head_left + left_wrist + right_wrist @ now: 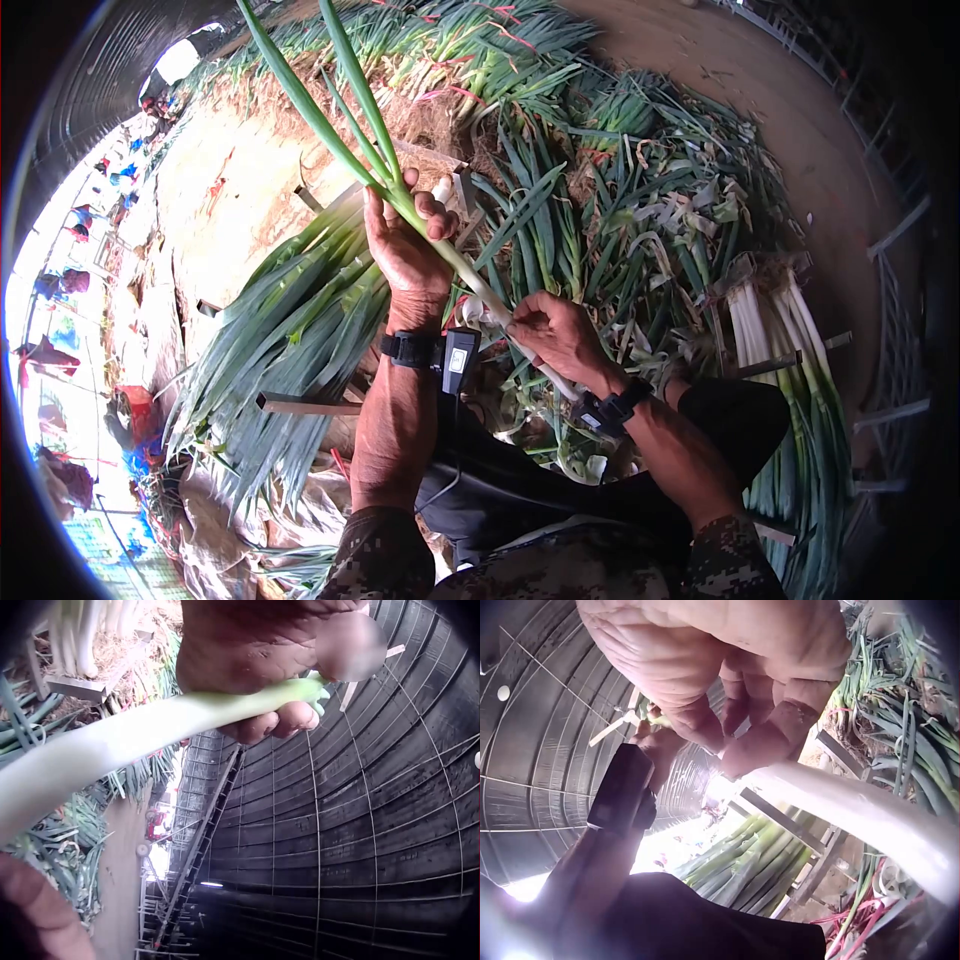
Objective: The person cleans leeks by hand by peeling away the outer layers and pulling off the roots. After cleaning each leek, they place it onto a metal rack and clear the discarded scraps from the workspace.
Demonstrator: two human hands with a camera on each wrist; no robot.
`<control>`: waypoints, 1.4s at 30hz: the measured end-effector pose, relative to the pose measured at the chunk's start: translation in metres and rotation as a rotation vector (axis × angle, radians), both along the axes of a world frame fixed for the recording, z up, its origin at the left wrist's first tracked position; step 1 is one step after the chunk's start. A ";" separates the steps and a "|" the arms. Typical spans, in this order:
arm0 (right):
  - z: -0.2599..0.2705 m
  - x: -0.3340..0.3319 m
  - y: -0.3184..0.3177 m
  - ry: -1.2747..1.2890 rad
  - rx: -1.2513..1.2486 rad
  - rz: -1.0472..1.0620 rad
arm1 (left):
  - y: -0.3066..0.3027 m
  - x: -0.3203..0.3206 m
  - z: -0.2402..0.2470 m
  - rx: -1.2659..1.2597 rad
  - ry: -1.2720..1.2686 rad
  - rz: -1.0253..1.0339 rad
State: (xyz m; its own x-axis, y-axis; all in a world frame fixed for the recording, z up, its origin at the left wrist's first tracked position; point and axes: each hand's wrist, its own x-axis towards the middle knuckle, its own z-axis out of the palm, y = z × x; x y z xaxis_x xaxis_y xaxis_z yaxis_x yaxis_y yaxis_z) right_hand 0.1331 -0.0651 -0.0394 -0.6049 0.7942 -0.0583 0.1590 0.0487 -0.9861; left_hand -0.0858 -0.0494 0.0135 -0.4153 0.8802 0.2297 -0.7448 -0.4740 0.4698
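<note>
Onion pile [300,330] lies below both grips. Onion stalk [470,276] spans them: left hand [405,250] clenched round the green end, right hand [560,335] pinching the white shaft lower down. Risk: bending between the grips snaps the shaft. Only head view shows leaves above the left grip; wrist views lack them.

A dark arched tunnel roof [360,825], ribbed with a wire grid, curves overhead above a bare earth floor [760,90]. A metal rack [300,405] stacked with leafy green onions stands on that floor. Right of the rack spreads a loose heap of green onions [620,200], and further right lie bundled white stalks [770,320]. Daylight glares through an opening [180,60] far beyond the rack.
</note>
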 end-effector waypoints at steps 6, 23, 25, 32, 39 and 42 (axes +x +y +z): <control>-0.005 0.006 0.002 -0.093 0.007 0.028 | 0.003 0.006 -0.003 -0.101 -0.026 0.041; -0.036 0.015 -0.003 0.093 -0.039 0.099 | 0.007 0.017 -0.013 -0.288 -0.034 0.073; -0.028 0.016 -0.004 0.033 -0.013 0.091 | 0.006 0.019 -0.013 -0.291 -0.036 0.063; -0.016 0.014 -0.014 0.198 0.267 -0.017 | 0.007 0.017 -0.021 -0.354 -0.015 0.135; -0.009 0.018 -0.021 0.154 0.385 -0.023 | 0.008 0.018 -0.025 -0.469 0.026 0.233; -0.006 0.020 -0.023 0.156 0.473 -0.002 | 0.008 0.020 -0.027 -0.515 0.057 0.234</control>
State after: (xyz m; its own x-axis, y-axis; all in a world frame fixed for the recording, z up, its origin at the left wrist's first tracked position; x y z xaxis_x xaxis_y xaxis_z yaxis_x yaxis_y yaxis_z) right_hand 0.1531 -0.0882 -0.0452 -0.5763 0.7128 0.3998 0.0122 0.4967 -0.8679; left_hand -0.0663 -0.0412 -0.0137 -0.6126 0.7703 -0.1771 -0.6137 -0.3223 0.7208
